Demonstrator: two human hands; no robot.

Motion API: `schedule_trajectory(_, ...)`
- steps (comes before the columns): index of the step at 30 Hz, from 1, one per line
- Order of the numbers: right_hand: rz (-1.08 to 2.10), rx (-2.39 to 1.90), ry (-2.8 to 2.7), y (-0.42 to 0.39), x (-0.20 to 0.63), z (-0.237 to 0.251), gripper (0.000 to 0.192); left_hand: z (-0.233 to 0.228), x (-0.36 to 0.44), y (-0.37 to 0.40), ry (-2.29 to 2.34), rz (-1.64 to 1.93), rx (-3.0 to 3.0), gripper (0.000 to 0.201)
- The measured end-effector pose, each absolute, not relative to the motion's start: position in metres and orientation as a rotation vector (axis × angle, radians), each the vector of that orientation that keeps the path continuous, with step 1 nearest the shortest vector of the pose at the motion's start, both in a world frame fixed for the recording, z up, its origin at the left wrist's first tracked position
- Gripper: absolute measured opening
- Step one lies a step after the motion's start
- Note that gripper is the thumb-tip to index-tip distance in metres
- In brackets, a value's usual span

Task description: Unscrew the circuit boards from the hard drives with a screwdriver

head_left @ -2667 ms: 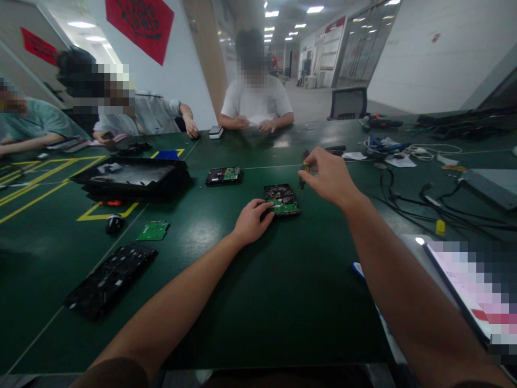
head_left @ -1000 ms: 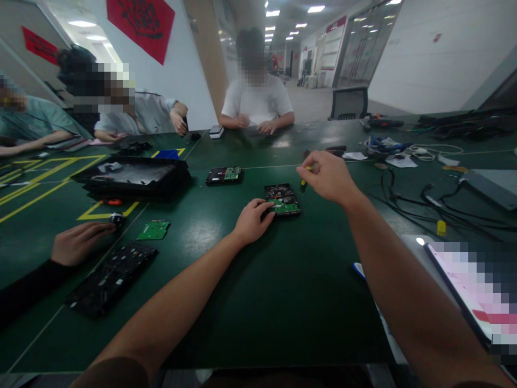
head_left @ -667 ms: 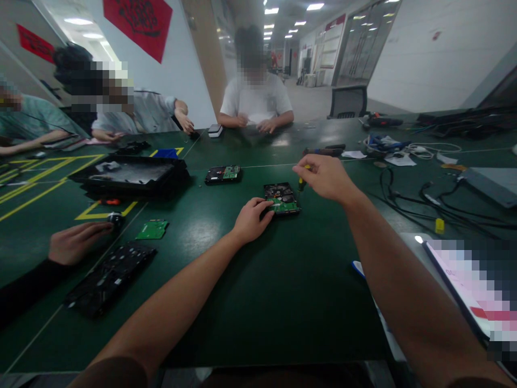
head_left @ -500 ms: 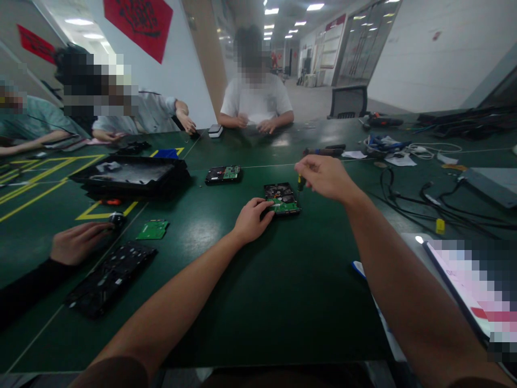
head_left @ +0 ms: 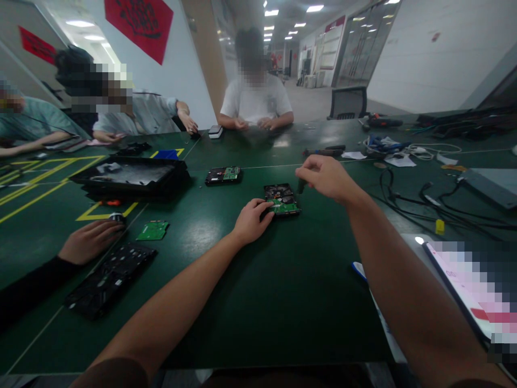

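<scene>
A hard drive [head_left: 285, 195] lies on the green table with its green circuit board facing up. My left hand [head_left: 253, 220] rests on the drive's left side, fingers and thumb closed on its edge. In my right hand [head_left: 319, 173] a small screwdriver [head_left: 301, 185] is pinched from above, pointing down by the drive's right edge. Whether its tip touches a screw cannot be made out. Beyond and to the left sits a second hard drive [head_left: 223, 175].
At left, a co-worker's hand [head_left: 91, 240] holds a small dark object near a loose green circuit board [head_left: 152, 230] and a black drive part [head_left: 111, 277]. Black trays [head_left: 133, 178] stand behind. Cables [head_left: 416, 207], a metal box [head_left: 495, 183] and a tablet [head_left: 456, 291] lie right.
My right hand keeps its grip on the screwdriver, whose handle looks slightly turned. My left hand has not moved. The co-worker's hand at left has shifted a little to the right.
</scene>
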State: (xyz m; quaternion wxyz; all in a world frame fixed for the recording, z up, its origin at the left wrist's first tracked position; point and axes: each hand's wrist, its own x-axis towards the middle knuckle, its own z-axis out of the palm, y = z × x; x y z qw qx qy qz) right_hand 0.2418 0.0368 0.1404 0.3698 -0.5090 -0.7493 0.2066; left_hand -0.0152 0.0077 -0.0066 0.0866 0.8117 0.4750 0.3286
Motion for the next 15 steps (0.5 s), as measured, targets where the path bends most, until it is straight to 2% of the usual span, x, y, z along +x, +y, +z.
schedule_trajectory(6, 0.837, -1.167, -1.937, 0.0341, 0.238, 0.1417, 0.039, -0.0065, -0.0147, 0.0081, 1.413, 0.975, 2.414, 0.038)
schedule_trajectory(10, 1.013, -1.151, -1.847, 0.0339, 0.237, 0.143, 0.036, -0.0076, -0.0147, 0.0092, 1.411, 0.985, 2.417, 0.037)
schedule_trajectory(15, 0.856, -1.163, -1.965, 0.036, 0.2431, 0.1434, 0.032, -0.0066, -0.0148, 0.0083, 1.414, 0.978, 2.411, 0.038)
